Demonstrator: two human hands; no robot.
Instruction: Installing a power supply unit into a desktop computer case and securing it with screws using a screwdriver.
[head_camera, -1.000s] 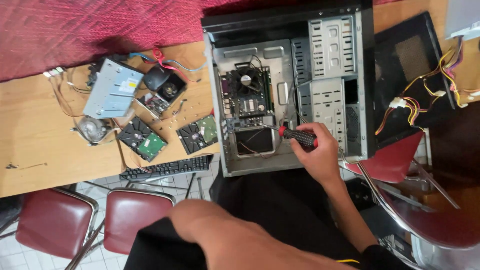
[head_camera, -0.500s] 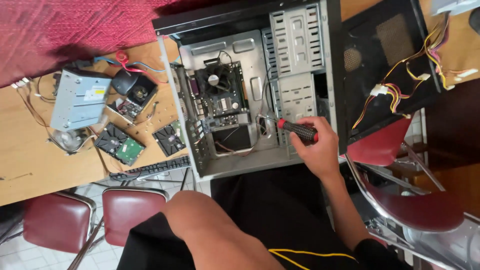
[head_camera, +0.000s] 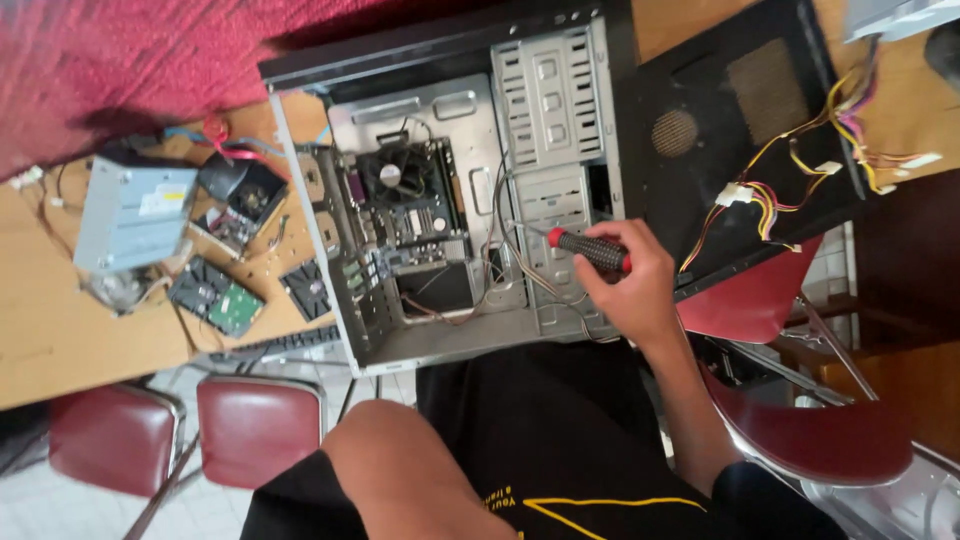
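One hand, the right hand (head_camera: 640, 290), is clamped on a red-and-black screwdriver (head_camera: 590, 248) inside the open computer case (head_camera: 470, 215). Its tip seems near loose wires (head_camera: 520, 250); a slip could snag them. I cannot tell the left hand's state.

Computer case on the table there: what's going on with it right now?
A person's right hand holds a red-and-black screwdriver, its tip inside the open computer case near the drive bays. The left hand is out of view. The black side panel lies to the right, and a removed optical drive lies to the left.
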